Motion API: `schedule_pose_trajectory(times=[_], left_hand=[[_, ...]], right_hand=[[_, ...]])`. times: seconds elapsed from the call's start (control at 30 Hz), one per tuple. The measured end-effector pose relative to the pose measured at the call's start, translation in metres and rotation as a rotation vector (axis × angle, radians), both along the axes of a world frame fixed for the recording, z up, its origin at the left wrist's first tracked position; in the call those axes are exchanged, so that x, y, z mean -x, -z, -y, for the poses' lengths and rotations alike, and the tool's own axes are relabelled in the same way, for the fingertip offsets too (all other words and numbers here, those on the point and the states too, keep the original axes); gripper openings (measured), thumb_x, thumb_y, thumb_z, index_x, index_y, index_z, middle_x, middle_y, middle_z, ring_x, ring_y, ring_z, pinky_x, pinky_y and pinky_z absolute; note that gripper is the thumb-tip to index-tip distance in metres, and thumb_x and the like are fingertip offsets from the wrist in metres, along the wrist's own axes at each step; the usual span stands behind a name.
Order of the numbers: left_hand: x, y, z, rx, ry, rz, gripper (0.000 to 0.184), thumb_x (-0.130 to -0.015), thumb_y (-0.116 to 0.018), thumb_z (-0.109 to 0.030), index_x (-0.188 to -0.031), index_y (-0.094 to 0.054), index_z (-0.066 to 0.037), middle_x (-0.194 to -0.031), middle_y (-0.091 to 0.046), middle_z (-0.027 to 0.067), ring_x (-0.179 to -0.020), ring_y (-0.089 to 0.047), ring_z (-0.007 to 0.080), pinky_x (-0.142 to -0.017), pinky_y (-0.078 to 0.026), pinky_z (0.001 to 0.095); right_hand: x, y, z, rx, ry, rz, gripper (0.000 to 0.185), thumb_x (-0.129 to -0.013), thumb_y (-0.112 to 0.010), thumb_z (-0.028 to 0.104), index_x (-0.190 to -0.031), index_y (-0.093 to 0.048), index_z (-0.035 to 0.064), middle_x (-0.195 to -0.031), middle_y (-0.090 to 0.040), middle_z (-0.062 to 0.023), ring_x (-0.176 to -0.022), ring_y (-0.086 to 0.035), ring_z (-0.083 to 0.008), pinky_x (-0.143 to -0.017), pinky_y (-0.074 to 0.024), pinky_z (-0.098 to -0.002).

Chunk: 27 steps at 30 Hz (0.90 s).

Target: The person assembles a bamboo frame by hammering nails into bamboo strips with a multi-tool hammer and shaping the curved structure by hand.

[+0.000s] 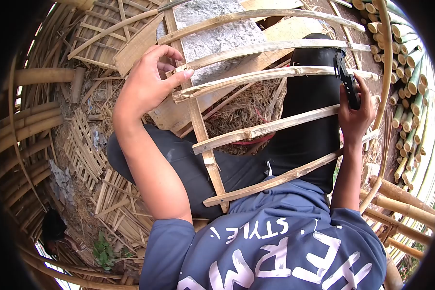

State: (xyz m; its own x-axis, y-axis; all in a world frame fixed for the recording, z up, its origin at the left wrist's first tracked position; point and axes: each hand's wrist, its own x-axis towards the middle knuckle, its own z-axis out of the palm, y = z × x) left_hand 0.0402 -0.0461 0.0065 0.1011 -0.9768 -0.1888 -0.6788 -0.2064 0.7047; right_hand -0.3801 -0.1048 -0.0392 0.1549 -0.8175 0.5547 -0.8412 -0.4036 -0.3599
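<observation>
A: From the head view, here's the left hand [147, 87], up at the left rail [196, 113] of a slatted wooden frame [275, 126], fingers curled about the end of a slat, thumb tip against the wood!

B: Pinching it, or just resting there?

A: Can't tell how firmly. The right hand, though [355, 111], is plain: fingers clamped on a black tool [347, 79], its far end poking past the fingertips, in front of the slats [275, 46].

B: And the frame spans the whole stretch from the left fingers to the right, over the black trousers [311, 92].

A: Room to move? Long open gaps between those slats, and between the two sets of fingers you look right down on straw [241, 113].

B: Now the edges! Just outside the right fingers, a curved pole [387, 72] bows past; farther out, stacked bamboo [413, 87] shows its cut ends.

A: Over on the other side, a board [140, 43] sits near the left fingers, just beyond them, with a grey slab [212, 43] across the rail.

B: And outward, toward the body, a lattice panel [84, 145] on the ground.
</observation>
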Motion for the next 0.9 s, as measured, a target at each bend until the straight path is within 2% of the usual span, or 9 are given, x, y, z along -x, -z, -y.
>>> schedule_pose_trajectory(times=[0.13,0.33,0.43,0.53,0.73,0.83,0.9], left_hand=[[0.0039,0.0004,-0.0002,-0.013,-0.044,-0.014,0.043,-0.083,-0.08,-0.031,-0.114,-0.061,-0.008,-0.098,-0.065,0.0094,-0.088,-0.062,0.014,-0.07,-0.052,0.0301],[0.0051,0.0015,0.0004,0.027,-0.008,0.082,0.041,-0.084,-0.079,-0.028,-0.112,-0.061,-0.004,-0.102,-0.065,0.0067,-0.094,-0.061,0.0153,-0.082,-0.052,0.0316],[0.0068,-0.0024,0.0009,-0.018,-0.027,0.039,0.04,-0.084,-0.079,-0.026,-0.111,-0.06,-0.003,-0.103,-0.065,0.0055,-0.095,-0.061,0.0158,-0.088,-0.051,0.0325],[0.0049,-0.0008,0.0009,-0.005,-0.024,0.031,0.044,-0.082,-0.08,-0.028,-0.112,-0.062,0.0,-0.115,-0.064,0.0115,-0.1,-0.066,0.0239,-0.081,-0.052,0.0358],[0.0039,-0.0028,-0.0031,0.069,0.098,0.088,0.048,-0.08,-0.082,-0.029,-0.114,-0.062,-0.001,-0.116,-0.063,0.0112,-0.106,-0.064,0.026,-0.085,-0.053,0.0352],[0.0034,-0.0016,-0.0027,-0.026,-0.025,-0.036,0.051,-0.081,-0.081,-0.033,-0.117,-0.06,-0.002,-0.118,-0.063,0.0117,-0.106,-0.065,0.0258,-0.084,-0.053,0.0358],[0.0032,-0.002,-0.0026,-0.052,-0.074,-0.022,0.054,-0.083,-0.08,-0.037,-0.119,-0.059,-0.003,-0.117,-0.063,0.0128,-0.103,-0.065,0.0245,-0.082,-0.053,0.0364]], right_hand=[[0.0,0.0017,0.0001,0.01,0.003,0.004,0.042,-0.084,-0.079,0.011,-0.124,-0.065,0.0075,-0.1,-0.073,-0.0141,-0.086,-0.073,-0.0236,-0.076,-0.0546,-0.0338],[-0.0008,0.0015,0.0002,-0.007,0.012,0.012,0.043,-0.084,-0.08,0.011,-0.124,-0.065,0.0077,-0.102,-0.073,-0.0141,-0.087,-0.073,-0.0241,-0.077,-0.0549,-0.0343],[-0.0005,0.001,0.0012,0.025,0.002,-0.034,0.043,-0.084,-0.08,0.011,-0.124,-0.066,0.0076,-0.105,-0.073,-0.0133,-0.087,-0.073,-0.024,-0.077,-0.0549,-0.0342],[-0.001,0.0019,0.0012,0.025,0.003,-0.029,0.043,-0.083,-0.08,0.011,-0.124,-0.066,0.0077,-0.107,-0.073,-0.0127,-0.087,-0.072,-0.0233,-0.077,-0.0548,-0.0341],[0.0003,0.0034,0.0023,0.041,-0.005,-0.055,0.044,-0.083,-0.08,0.011,-0.124,-0.065,0.0078,-0.108,-0.073,-0.0121,-0.084,-0.071,-0.0234,-0.075,-0.0547,-0.0341],[0.0002,0.0032,0.0018,0.019,0.005,-0.044,0.044,-0.083,-0.08,0.011,-0.124,-0.065,0.0079,-0.107,-0.073,-0.0125,-0.083,-0.071,-0.0233,-0.074,-0.0549,-0.0338],[0.0002,0.0033,0.0021,0.027,0.001,-0.051,0.044,-0.083,-0.08,0.011,-0.124,-0.065,0.008,-0.106,-0.073,-0.013,-0.083,-0.071,-0.0234,-0.074,-0.0551,-0.0339]])
